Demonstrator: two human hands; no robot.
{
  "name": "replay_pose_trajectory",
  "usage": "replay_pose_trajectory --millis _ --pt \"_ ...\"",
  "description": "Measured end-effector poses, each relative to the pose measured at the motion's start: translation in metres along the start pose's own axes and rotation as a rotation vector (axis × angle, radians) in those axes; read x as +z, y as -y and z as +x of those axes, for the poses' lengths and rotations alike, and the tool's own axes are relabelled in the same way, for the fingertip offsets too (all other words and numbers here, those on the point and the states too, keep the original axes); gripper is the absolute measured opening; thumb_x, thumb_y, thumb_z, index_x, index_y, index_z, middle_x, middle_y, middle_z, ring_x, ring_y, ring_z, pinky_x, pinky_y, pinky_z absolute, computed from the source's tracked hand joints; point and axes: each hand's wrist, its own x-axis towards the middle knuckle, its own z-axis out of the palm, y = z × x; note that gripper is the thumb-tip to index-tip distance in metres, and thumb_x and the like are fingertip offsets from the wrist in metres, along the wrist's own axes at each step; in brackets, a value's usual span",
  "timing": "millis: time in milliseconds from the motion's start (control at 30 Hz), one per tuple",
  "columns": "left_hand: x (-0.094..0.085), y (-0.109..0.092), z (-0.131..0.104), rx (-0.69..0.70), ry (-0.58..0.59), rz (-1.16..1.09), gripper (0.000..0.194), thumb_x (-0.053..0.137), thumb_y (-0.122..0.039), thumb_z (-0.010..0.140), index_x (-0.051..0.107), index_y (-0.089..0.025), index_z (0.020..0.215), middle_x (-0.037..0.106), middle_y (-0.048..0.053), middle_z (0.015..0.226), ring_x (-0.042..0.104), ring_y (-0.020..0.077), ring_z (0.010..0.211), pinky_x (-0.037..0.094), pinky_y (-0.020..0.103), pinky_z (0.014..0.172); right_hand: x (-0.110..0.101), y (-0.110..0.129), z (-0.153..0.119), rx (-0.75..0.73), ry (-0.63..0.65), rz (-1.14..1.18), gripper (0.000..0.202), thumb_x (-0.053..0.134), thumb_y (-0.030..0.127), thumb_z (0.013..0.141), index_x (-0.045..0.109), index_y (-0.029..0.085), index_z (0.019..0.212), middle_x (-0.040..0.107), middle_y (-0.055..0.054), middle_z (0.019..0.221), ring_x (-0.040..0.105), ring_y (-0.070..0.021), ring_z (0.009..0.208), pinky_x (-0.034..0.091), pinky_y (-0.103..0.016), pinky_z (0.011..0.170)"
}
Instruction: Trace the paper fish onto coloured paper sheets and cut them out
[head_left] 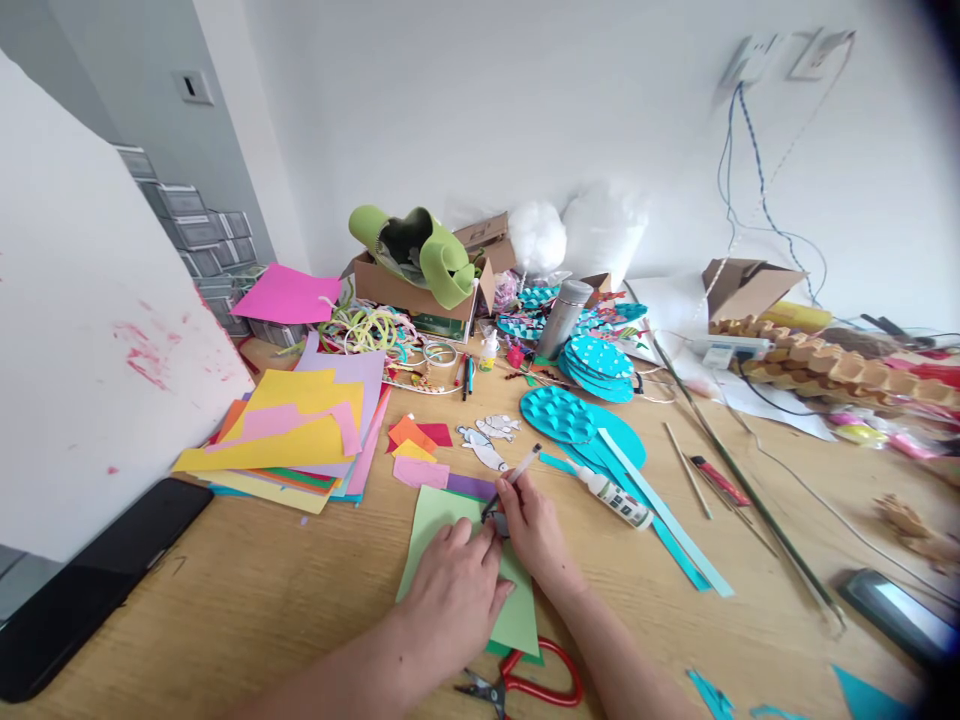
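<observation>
My right hand (534,525) pinches a pen (523,465) with a pale barrel, slanted over a light green sheet of paper (420,525). My left hand (454,580) lies on that sheet, fingers stretched forward and pressing near the pen tip. Between the fingertips of both hands shows a small greyish-blue piece (499,522), mostly covered. A purple paper strip (472,486) sits just beyond the sheet. Behind it are two drawn paper fish cutouts (484,448). Red-handled scissors (551,690) rest at the sheet's near edge, partly cut off by the frame.
On the left, coloured papers (289,420) are stacked beside a black phone-like slab (97,590). A glue bottle (619,500) lies across blue strips (675,540) to the right, near blue scalloped discs (559,415). A long thin stick (750,490) crosses the table. Craft supplies and a grey flask (564,320) stand behind.
</observation>
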Motion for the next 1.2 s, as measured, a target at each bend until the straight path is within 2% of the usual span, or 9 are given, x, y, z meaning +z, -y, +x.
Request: replay_pose_trajectory --millis 267,533,800,1000,1200 --pt "0.000 0.000 0.002 0.024 -0.002 0.002 0.036 0.049 -0.038 0.090 0.061 -0.015 0.114 0.061 0.010 0.111 0.048 0.0252 0.096 0.041 0.042 0.082 -0.003 -0.001 0.002 0.005 -0.055 -0.029 0.026 0.035 0.040 0.092 0.049 0.021 0.081 0.060 -0.003 0.068 0.056 -0.0168 0.057 0.041 -0.026 0.055" --pt "0.009 0.000 0.004 0.056 -0.062 -0.008 0.033 0.051 -0.034 0.089 0.062 -0.010 0.109 0.060 0.013 0.113 0.048 0.0256 0.109 0.037 0.040 0.097 -0.007 -0.005 0.003 -0.003 -0.087 -0.084 0.027 0.034 0.042 0.093 0.046 0.022 0.078 0.059 -0.002 0.065 0.055 -0.0170 0.055 0.039 -0.026 0.055" --pt "0.006 -0.004 0.008 0.059 -0.063 0.026 0.032 0.052 -0.034 0.089 0.062 -0.009 0.105 0.061 0.013 0.107 0.050 0.0269 0.107 0.039 0.042 0.098 -0.009 -0.006 0.003 -0.031 -0.094 -0.115 0.024 0.036 0.039 0.092 0.049 0.022 0.083 0.063 -0.003 0.068 0.058 -0.0179 0.058 0.039 -0.027 0.055" --pt "0.010 -0.009 0.010 0.075 -0.046 0.092 0.029 0.049 -0.030 0.090 0.063 -0.007 0.101 0.061 0.015 0.102 0.052 0.0275 0.101 0.041 0.043 0.092 -0.013 -0.007 0.004 -0.029 -0.074 -0.083 0.022 0.043 0.040 0.089 0.050 0.021 0.080 0.060 -0.002 0.063 0.057 -0.0171 0.055 0.040 -0.026 0.054" --pt "0.012 -0.009 0.012 0.089 -0.048 0.117 0.030 0.047 -0.026 0.090 0.062 -0.006 0.106 0.060 0.018 0.114 0.051 0.0278 0.107 0.040 0.042 0.092 -0.013 -0.008 0.003 -0.054 -0.053 -0.052 0.021 0.041 0.037 0.091 0.050 0.021 0.082 0.061 -0.002 0.066 0.059 -0.0179 0.059 0.041 -0.027 0.057"
